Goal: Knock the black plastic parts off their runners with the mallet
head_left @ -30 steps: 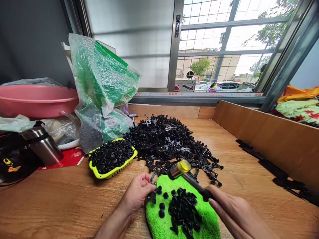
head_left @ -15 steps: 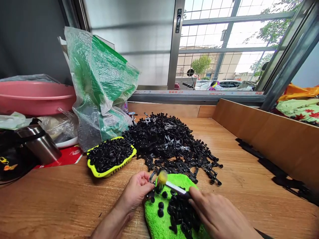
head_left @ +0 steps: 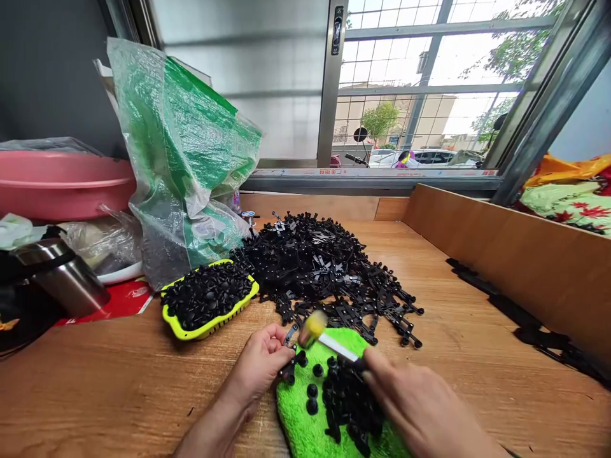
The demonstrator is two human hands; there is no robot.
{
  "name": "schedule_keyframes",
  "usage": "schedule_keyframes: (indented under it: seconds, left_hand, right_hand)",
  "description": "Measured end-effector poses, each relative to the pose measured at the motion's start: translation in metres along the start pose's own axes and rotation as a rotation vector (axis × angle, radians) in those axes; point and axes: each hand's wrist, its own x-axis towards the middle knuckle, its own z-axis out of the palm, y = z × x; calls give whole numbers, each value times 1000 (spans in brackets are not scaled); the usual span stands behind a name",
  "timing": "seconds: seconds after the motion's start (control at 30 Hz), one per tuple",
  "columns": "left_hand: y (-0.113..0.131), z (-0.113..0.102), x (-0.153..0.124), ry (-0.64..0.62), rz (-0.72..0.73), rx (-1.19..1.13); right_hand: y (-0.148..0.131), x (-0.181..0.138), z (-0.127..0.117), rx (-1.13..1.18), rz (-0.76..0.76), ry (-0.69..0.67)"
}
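While the left hand (head_left: 260,366) pinches a small black part (head_left: 289,371) at the left edge of the green cloth (head_left: 305,429), fingers clenched on it, the right hand (head_left: 415,410) grips a hammer (head_left: 329,340) by its handle, closed tight round it. Hammer's yellow head is blurred, up just above the cloth's far-left corner, right by the left fingertips; can't tell if it touches the part. Cloth lies on the wood table (head_left: 119,381), near edge, w/ a heap of black caps (head_left: 351,404) on its middle & a few loose ones between heap & left hand.

Beyond the cloth: big pile of black clips (head_left: 319,264), its near edge touching the cloth's far side. Left of the cloth & further back, a yellow tray (head_left: 210,327) full of black caps, just beside the pile. Behind the tray, a green-and-clear plastic bag (head_left: 179,152) standing upright. Far left of the cloth: steel flask (head_left: 62,280) on its side, pink basin (head_left: 62,184) behind it, red sheet (head_left: 124,299) under. Right of the cloth, well apart, a wood board (head_left: 515,261) on edge w/ more black parts (head_left: 525,318) at its foot. Window (head_left: 420,83) behind all.
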Motion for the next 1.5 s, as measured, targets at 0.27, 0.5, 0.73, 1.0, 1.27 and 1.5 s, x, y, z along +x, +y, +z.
schedule_keyframes:
  seconds: [0.27,0.5,0.73,1.0,1.27,1.5]
  left_hand:
    - [0,2,2,13,-11,1]
    - [-4,-3,-3,-14,-16,-36]
    - [-4,-4,-3,-31,-32,-143]
    - [5,12,8,-95,-79,-94]
    - [7,16,10,-84,-116,-36]
    - [4,16,10,-83,-114,32]
  right_hand:
    - [-4,1,6,-35,67,-104]
    - [-6,-2,11,-6,131,-125]
    - [9,-20,0,201,216,33]
    - [24,-38,1,245,284,126]
    - [23,-43,-2,246,245,183]
    - [17,-42,-5,213,159,182]
